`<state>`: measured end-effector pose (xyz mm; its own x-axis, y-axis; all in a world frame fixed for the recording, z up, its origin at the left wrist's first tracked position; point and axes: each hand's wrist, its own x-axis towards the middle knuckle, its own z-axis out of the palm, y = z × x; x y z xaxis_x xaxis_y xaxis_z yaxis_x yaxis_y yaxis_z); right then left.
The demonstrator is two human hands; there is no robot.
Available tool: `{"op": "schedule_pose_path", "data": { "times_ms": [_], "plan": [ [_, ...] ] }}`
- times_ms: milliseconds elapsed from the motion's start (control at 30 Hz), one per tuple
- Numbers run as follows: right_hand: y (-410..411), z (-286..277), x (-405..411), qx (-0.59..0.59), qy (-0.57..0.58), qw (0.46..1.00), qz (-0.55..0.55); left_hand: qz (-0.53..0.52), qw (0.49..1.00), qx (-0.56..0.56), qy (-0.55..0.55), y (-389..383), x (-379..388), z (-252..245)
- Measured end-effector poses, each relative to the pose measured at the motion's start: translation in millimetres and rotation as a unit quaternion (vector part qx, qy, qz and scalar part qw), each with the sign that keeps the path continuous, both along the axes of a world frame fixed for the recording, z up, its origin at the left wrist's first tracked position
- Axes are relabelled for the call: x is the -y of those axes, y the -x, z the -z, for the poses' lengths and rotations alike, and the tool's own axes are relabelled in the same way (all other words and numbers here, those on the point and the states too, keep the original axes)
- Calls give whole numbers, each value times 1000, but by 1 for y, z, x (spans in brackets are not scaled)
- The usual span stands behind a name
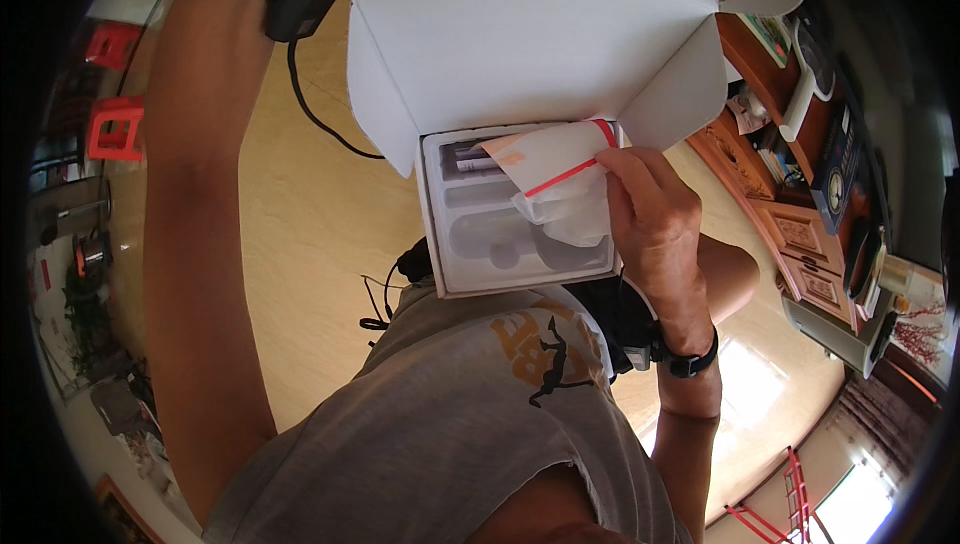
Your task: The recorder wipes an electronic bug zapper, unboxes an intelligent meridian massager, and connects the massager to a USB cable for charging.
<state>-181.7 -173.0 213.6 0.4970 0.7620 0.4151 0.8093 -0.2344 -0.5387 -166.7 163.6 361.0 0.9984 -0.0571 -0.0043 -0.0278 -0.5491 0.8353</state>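
Note:
A white cardboard box stands with its lid raised in front of me. Inside it lies a white moulded tray with several recesses; a dark cylindrical item sits in the top left one. My right hand pinches a thin packet with white and clear wrapping and red stripes over the tray's right part, hiding what is under it. My left arm reaches up past the box's left side, and the left hand is out of view. A black device with a cable is beside that forearm.
A carved wooden cabinet with books and other items stands at the right. Red plastic stools are at the far left. A black cable runs from the device to behind the box. A red metal ladder shows at the lower right.

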Motion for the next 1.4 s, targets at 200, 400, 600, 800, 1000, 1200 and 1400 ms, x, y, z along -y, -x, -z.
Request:
{"op": "schedule_pose_path", "data": {
  "times_ms": [200, 400, 600, 800, 1000, 1200, 1400],
  "plan": [
    [-4, 8, 7, 59, 4, 998, 29, 6, 998, 8, -63, 5, -2, -2],
    [-13, 7, 11, 55, 15, 998, 22, 19, 995, -1, -96, 12, -7, -6],
    [-17, -2, -15, 187, -3, 982, 21, 90, 992, -79, -31, 9, -4, -15],
    [-18, -5, -13, 220, 19, 975, 26, 164, 974, -155, 24, 3, 2, -33],
    [-14, -9, 15, 181, -45, 982, 36, 226, 942, -234, 83, 1, 2, -46],
    [19, -5, 46, -9, 35, 998, -51, 282, 894, -316, 148, -3, -4, -47],
    [34, 15, 47, -40, 133, 989, -58, 347, 825, -392, 211, -15, -5, -46]
  ]
}}
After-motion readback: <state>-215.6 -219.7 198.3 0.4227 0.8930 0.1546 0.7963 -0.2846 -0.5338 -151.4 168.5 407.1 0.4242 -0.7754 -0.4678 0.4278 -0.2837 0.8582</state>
